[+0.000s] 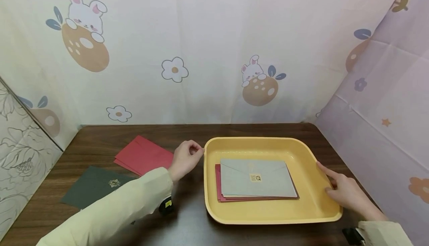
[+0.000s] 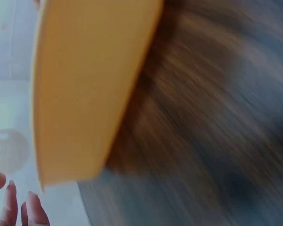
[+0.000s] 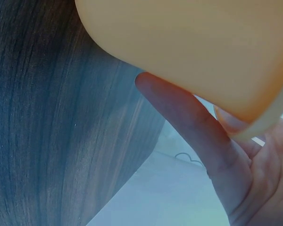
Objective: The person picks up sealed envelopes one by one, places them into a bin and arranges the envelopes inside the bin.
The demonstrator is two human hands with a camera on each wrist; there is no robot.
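A yellow tray [image 1: 311, 171] lies on the dark wood table. Inside it is a stack of envelopes, with a grey one [image 1: 234, 175] on top and red edges [image 1: 218, 190] showing below. My left hand [image 1: 187, 159] is by the tray's upper left corner, fingertips right at the rim. In the left wrist view its loosely bent fingers [image 2: 33, 209] hold nothing, and the tray's outer wall [image 2: 85, 94] shows close by. At the right side, my right hand [image 1: 350, 194] grips the tray's edge. A digit of the right hand [image 3: 188, 122] lies along the tray's outside in the right wrist view.
Left of the tray, red envelopes [image 1: 144, 154] lie on the table [image 1: 187, 208]. A dark green envelope [image 1: 97, 186] with a gold emblem is nearer, partly covered by my left sleeve [image 1: 134, 197]. A patterned cloth [image 1: 207, 100] hangs behind the table.
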